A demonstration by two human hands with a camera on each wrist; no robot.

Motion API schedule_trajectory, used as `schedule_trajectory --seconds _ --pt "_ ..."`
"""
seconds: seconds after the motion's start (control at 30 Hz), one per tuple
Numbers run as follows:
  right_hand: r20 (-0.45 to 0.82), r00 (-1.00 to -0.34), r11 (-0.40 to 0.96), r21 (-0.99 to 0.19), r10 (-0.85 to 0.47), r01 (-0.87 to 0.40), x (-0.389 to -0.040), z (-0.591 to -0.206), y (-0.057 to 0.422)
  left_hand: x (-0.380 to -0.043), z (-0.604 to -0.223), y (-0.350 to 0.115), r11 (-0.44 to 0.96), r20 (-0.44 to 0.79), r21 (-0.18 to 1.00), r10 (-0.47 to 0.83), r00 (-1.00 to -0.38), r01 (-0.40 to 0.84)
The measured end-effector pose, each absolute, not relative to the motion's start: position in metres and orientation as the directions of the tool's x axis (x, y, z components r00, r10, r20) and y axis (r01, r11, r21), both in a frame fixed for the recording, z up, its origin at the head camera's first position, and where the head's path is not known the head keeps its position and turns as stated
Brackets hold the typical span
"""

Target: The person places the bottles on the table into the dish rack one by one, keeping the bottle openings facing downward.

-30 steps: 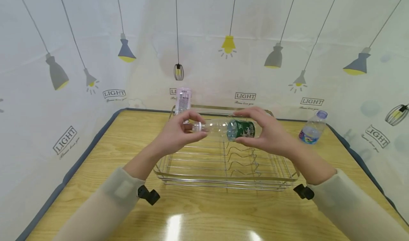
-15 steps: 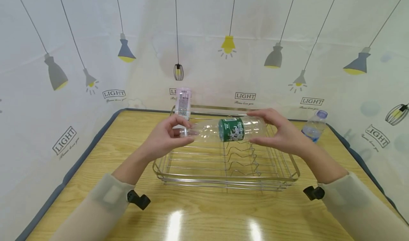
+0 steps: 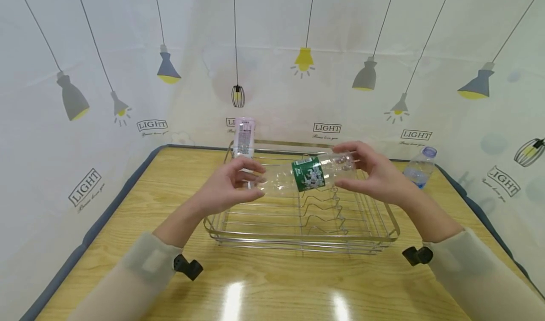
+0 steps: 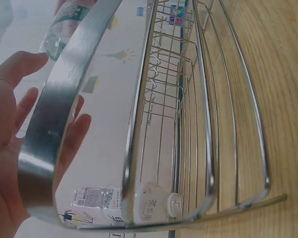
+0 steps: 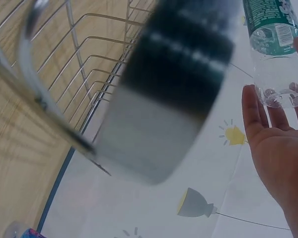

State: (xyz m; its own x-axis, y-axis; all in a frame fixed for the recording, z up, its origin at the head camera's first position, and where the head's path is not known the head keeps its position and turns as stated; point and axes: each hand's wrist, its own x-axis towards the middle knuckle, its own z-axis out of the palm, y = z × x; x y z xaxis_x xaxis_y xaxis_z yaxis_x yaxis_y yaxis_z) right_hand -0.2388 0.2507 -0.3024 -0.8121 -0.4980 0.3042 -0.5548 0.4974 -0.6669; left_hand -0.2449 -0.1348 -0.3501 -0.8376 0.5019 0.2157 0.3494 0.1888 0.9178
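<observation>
treat the clear bottle, mid-frame above the wire rack, as probably light, slick and easily dented, gripping softly with left fingers clamped round the neck and right fingers round the base.

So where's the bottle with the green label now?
Near the head view's middle, the green-labelled bottle spans sideways from left grip to right grip, above the wire rack.
</observation>
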Motion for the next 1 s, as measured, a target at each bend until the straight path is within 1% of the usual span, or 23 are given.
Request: schedule_trajectory --seconds 0.17,0.3,0.43,0.63,0.73,0.87,1.0 --pt "0.323 -0.802 0.497 -0.651 -0.503 -0.574 -0.238 -0.298 0.245 -0.246 -0.347 -0.123 0.288 0.228 0.853 0.544 -0.807 0.435" --pt "0.346 -0.787 0.473 -0.651 -0.511 -0.594 -0.239 -0.295 0.240 -0.245 -0.344 -0.116 0.318 0.240 0.829 0.540 -0.807 0.459" --pt "0.371 -0.775 0.440 -0.662 -0.511 -0.607 -0.241 -0.292 0.236 -0.245 -0.343 -0.110 0.338 0.232 0.827 0.523 -0.820 0.450" --pt "0.394 -0.782 0.404 -0.692 -0.483 -0.599 -0.244 -0.287 0.227 -0.245 -0.346 -0.106 0.364 0.203 0.831 0.507 -0.838 0.421" --pt "0.395 -0.789 0.393 -0.707 -0.470 -0.588 -0.245 -0.284 0.222 -0.246 -0.348 -0.105 0.370 0.213 0.823 0.501 -0.839 0.430" --pt "0.412 -0.790 0.374 -0.717 -0.455 -0.589 -0.247 -0.283 0.216 -0.246 -0.351 -0.104 0.348 0.224 0.832 0.503 -0.835 0.433" --pt "0.428 -0.793 0.343 -0.735 -0.434 -0.585 -0.250 -0.283 0.210 -0.246 -0.355 -0.103 0.307 0.215 0.861 0.502 -0.837 0.406"
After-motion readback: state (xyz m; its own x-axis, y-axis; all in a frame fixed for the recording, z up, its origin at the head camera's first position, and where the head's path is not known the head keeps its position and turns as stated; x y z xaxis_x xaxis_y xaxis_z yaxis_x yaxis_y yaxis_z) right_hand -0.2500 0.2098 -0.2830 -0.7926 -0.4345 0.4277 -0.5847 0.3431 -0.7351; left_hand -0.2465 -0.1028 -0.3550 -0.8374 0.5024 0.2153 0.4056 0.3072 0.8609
